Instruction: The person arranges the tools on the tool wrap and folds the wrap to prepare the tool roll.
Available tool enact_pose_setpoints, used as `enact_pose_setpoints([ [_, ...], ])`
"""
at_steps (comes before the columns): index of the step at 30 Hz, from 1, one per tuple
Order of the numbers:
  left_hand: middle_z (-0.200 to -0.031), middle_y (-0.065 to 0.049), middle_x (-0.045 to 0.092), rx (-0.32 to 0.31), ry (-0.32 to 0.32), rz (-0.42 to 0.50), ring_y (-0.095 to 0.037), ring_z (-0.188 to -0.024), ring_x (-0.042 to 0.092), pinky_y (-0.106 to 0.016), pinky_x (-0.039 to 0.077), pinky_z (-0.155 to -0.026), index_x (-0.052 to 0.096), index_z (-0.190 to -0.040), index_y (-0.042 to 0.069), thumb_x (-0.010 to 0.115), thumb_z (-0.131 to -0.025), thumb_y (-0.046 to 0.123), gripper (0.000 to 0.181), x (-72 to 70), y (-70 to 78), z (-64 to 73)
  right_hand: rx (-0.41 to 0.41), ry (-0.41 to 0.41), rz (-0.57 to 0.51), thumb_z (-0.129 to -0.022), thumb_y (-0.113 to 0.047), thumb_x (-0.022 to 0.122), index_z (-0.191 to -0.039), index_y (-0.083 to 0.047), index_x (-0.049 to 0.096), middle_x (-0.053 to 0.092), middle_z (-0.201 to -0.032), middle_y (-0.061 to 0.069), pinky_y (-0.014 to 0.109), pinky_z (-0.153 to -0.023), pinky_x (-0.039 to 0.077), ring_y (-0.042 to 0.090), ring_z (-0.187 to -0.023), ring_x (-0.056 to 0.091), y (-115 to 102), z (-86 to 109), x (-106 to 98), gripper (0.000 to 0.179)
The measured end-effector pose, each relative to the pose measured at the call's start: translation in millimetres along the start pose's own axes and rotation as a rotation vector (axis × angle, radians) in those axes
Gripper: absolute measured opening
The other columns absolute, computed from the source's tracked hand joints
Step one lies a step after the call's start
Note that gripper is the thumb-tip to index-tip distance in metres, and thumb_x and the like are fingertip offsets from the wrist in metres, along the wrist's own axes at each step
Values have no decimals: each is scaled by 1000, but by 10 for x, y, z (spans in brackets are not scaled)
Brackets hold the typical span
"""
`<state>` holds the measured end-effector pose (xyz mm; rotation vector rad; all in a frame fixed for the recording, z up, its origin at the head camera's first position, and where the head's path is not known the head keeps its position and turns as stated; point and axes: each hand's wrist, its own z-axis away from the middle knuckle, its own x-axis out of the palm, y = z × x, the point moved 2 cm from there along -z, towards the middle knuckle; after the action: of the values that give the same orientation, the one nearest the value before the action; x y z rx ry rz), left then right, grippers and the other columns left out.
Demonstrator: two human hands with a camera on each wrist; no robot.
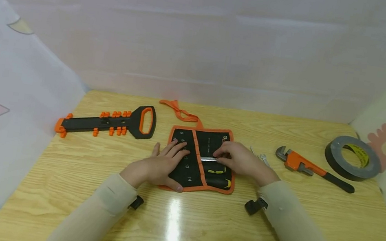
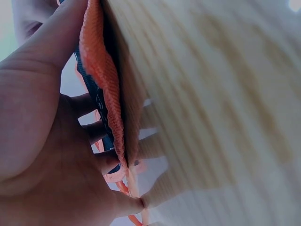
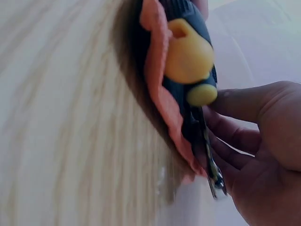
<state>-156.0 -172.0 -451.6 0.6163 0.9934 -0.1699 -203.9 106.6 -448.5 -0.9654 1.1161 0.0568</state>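
Note:
A black tool pouch with orange trim (image 1: pixel 183 188) lies unrolled on the table, with numbers printed on its left half. My left hand (image 1: pixel 161 167) rests spread on that half, thumb at the near edge; in the left wrist view the orange edging (image 2: pixel 110 103) runs beside the palm. My right hand (image 1: pixel 239 158) pinches a silver wrench (image 1: pixel 208 159) that lies in the right half, its tip behind the orange strap. In the right wrist view the wrench's end (image 3: pixel 217 184) sticks out beside the fingers. Nearer me, a black-and-yellow handle (image 1: pixel 217 181) sits in the pouch.
Small wrenches (image 1: pixel 264 159) lie just right of my right hand. Farther right are an orange pipe wrench (image 1: pixel 307 165) and a roll of grey tape (image 1: pixel 336 157). A black rack with orange clips (image 1: pixel 85 124) lies left. An orange tie strap (image 1: pixel 181 112) trails behind the pouch.

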Motion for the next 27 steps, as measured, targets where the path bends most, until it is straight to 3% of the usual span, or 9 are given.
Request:
enact_pose_setpoints([
  [4,-184,-7,-5,3,3,11,-39,-170,-9,-84,-3,-124,19,-174,18,80,-81,76,124,9,-13,1,-4,0,12,-106,-10,70,-127,-6,78,75,-125,9,52,-106,57,33,-124,69,34,94,-36,24],
  [11,-184,-5,-7,-2,2,12,-38,-170,-10,-84,-4,-124,18,-174,20,79,-82,75,124,29,-39,-13,24,98,81,-105,-11,71,-125,-6,79,75,-120,9,52,-98,55,29,-109,67,113,312,-155,22],
  [16,-184,-4,-9,1,-1,20,-37,-170,-12,-84,-5,-124,17,-174,21,79,-81,77,125,47,-61,-24,46,155,191,-99,-19,80,-115,-7,83,77,-108,6,43,-84,49,24,-93,61,166,445,-203,20],
  [20,-184,-4,-8,-4,3,8,-36,-170,-12,-83,-5,-125,18,-174,20,81,-81,74,125,56,-73,-32,86,150,226,-96,-24,83,-113,-9,84,76,-103,4,38,-78,42,19,-87,55,199,516,-205,22],
  [27,-184,-8,-6,-41,-22,-47,-38,-170,-9,-81,0,-127,18,-174,18,83,-86,64,119,-35,72,26,108,140,282,-96,-24,84,-110,-13,84,76,-104,1,41,-81,37,21,-92,56,204,550,-170,18],
])
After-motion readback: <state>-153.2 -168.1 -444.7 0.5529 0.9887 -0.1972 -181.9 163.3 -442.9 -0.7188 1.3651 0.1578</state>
